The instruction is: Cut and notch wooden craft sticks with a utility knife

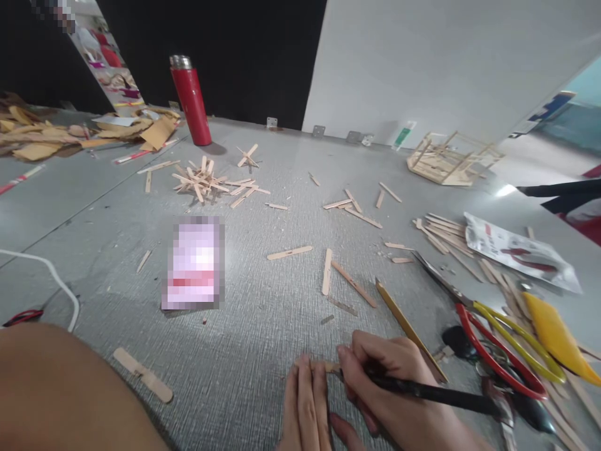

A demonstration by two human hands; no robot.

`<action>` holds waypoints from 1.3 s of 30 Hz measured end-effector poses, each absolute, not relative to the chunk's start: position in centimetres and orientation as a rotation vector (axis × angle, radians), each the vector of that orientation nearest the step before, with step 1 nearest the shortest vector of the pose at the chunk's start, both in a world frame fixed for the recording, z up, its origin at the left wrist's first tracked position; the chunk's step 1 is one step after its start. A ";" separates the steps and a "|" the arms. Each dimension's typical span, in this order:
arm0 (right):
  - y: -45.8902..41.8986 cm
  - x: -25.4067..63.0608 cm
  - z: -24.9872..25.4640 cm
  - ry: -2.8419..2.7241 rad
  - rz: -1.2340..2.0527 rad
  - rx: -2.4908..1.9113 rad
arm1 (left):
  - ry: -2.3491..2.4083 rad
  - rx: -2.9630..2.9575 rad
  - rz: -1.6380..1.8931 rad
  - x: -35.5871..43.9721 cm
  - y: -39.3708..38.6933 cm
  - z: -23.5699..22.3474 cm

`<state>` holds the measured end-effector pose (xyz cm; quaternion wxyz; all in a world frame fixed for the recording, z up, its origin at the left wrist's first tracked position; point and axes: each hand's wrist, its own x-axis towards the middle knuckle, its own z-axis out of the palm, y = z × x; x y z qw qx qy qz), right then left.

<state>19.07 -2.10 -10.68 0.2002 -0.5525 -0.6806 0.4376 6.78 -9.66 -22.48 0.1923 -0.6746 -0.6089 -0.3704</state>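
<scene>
At the front edge of the view, my left hand (306,407) presses a wooden craft stick (328,367) against the grey table, its fingers straight and close together. My right hand (394,382) is closed around a slim black-handled craft knife (436,394), whose tip meets the stick beside my left fingertips. Much of that stick is hidden under the fingers. Just beyond my hands lie a notched upright stick (327,272), a slanted stick (354,285) and another notched stick (289,252). A yellow pencil (406,322) lies alongside my right hand.
Red-and-yellow-handled scissors (498,351) lie at right near a yellow object (558,332), a silver packet (521,254) and loose sticks. A stick frame model (451,160) stands behind. Farther left are a stick pile (201,180), a red bottle (191,103) and a blurred-out rectangle (195,263).
</scene>
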 end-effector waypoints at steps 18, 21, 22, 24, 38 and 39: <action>-2.0 18.5 -9.9 -2.184 0.763 -1.519 | -1.178 -2.204 -0.690 3.3 -8.9 -23.2; -2.0 18.5 -10.0 -2.189 0.735 -1.518 | -1.154 -2.198 -0.682 3.4 -8.7 -22.8; -2.1 18.6 -10.1 -2.195 0.727 -1.517 | -1.182 -2.180 -0.716 3.6 -8.7 -22.7; -2.1 18.7 -10.3 -2.203 0.700 -1.522 | -1.291 -2.127 -0.826 3.9 -8.6 -22.3; -2.2 18.9 -10.3 -2.234 0.591 -1.537 | -1.842 -1.652 -1.390 10.1 -8.4 -21.0; -2.2 18.9 -10.3 -2.233 0.599 -1.528 | -1.833 -1.674 -1.337 10.1 -8.4 -21.0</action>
